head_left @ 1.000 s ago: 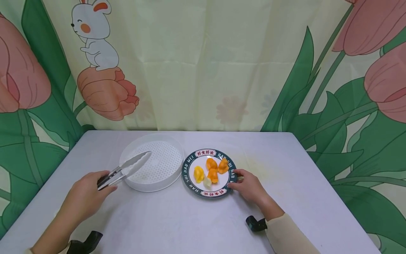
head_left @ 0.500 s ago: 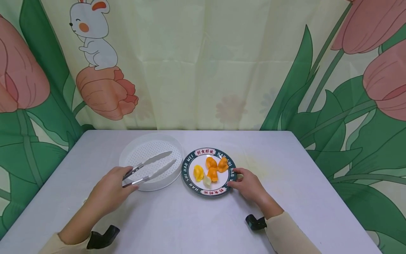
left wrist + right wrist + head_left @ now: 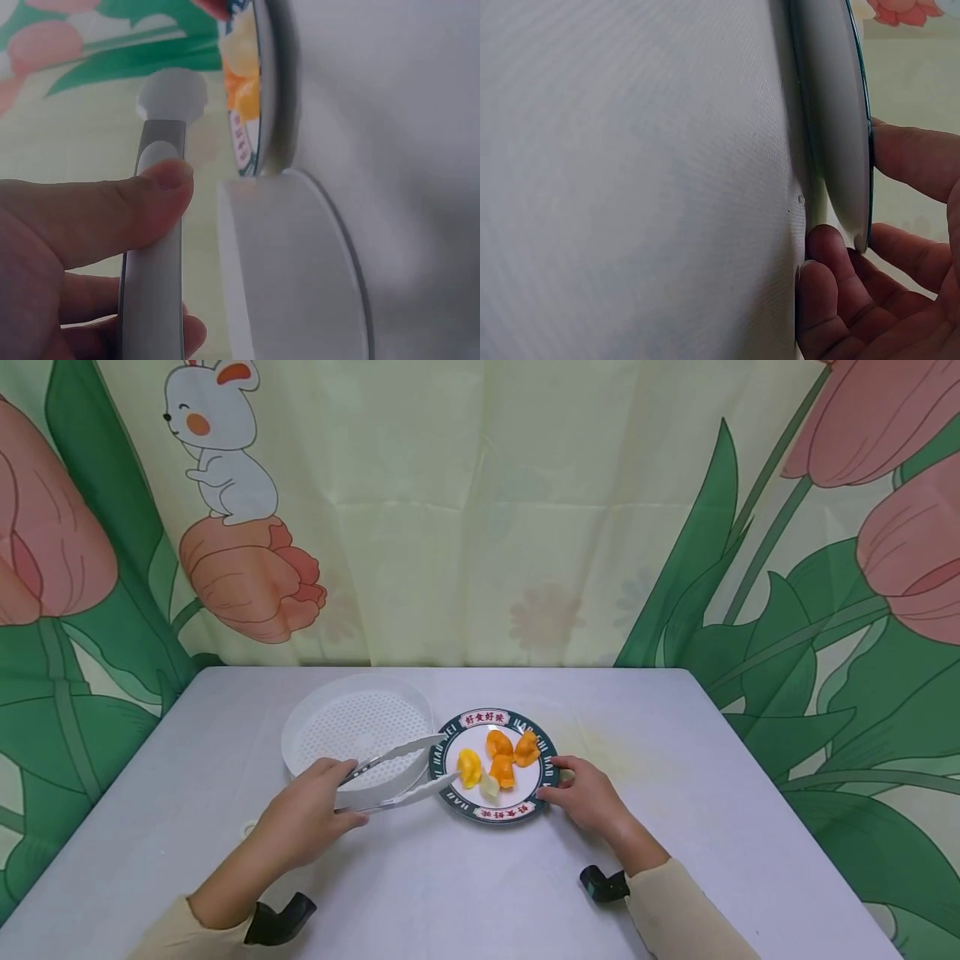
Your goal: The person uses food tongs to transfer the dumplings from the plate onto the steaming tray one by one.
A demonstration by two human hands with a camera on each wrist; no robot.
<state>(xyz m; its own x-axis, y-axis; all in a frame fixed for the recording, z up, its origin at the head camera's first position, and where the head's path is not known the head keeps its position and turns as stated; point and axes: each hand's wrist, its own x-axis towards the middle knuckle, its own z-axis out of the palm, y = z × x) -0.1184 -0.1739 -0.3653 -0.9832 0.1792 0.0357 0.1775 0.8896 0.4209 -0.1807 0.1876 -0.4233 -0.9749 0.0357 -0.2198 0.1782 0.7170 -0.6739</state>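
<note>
Tray (image 3: 356,720) beside plate (image 3: 498,815), tongs (image 3: 408,747) partly hiding both; left fingers (image 3: 90,296) pinch tongs, right fingers (image 3: 915,161) pinch plate

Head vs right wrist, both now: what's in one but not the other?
Head only: the left hand holding tongs, the perforated white tray, and the upper face of the plate.

Right wrist only: the plate's pale underside, seen nearly edge-on.

Both: the plate itself, the right hand gripping its rim, the white tabletop and part of the printed backdrop.
</note>
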